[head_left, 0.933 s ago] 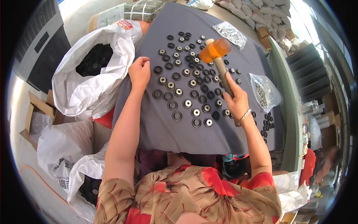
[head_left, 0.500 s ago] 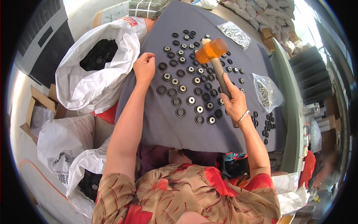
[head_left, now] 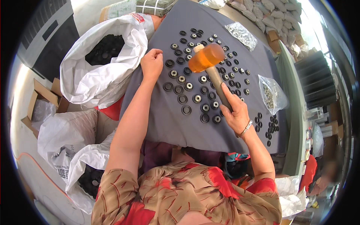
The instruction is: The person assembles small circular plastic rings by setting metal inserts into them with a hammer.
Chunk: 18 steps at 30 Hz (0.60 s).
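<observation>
As your mallet (head_left: 207,58) shifts left, more rings (head_left: 188,86) show beyond it.
Your right hand (head_left: 236,114) clamps its handle; your left hand (head_left: 152,65) curls, contents hard to tell.

A: "Looks like what kind of support?"
B: "Looks like a cloth-covered table (head_left: 161,125), dark grey, a little creased toward the near edge."
A: "Carries what across the middle?"
B: "Carries plain black rings (head_left: 204,118) mixed with black discs with silvery centres (head_left: 197,98), scattered loosely, many with gaps between."
A: "And toward the right?"
B: "Bears a closer-packed cluster of dark rings (head_left: 271,127) by the near right corner. Also holds a clear bag of metal parts (head_left: 273,93) beyond, near the right edge, plus another clear bag (head_left: 242,35) toward the far side, full of shiny pieces."
</observation>
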Available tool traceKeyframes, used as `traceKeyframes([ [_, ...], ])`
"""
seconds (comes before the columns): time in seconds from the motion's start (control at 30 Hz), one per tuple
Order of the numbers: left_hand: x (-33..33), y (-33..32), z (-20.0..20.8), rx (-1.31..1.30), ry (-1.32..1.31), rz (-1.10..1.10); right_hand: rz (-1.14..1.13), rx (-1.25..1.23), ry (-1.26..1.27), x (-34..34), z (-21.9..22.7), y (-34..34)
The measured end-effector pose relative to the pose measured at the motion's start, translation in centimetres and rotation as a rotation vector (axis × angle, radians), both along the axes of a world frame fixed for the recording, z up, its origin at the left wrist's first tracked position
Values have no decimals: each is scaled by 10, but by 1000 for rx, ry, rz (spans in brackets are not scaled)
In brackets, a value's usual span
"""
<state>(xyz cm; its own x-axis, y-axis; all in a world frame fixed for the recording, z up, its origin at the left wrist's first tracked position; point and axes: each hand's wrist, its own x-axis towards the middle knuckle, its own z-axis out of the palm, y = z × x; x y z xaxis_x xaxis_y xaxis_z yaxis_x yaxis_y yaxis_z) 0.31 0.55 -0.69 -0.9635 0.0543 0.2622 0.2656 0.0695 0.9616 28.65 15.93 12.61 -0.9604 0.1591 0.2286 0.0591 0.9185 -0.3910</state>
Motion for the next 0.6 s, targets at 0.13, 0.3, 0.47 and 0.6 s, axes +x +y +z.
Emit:
traceKeyframes([
  [0.13,1,6,3,11,8,3,81,198,-69,0,-23,-9],
  [0.3,0,3,1,18,19,-1,57,50,-136,-5,-35,-5],
  [0.47,2,3,2,-1,24,-3,78,31,39,-12,-13,-17],
  [0.6,6,3,0,-11,27,-9,45,207,-179,-27,-34,-29],
])
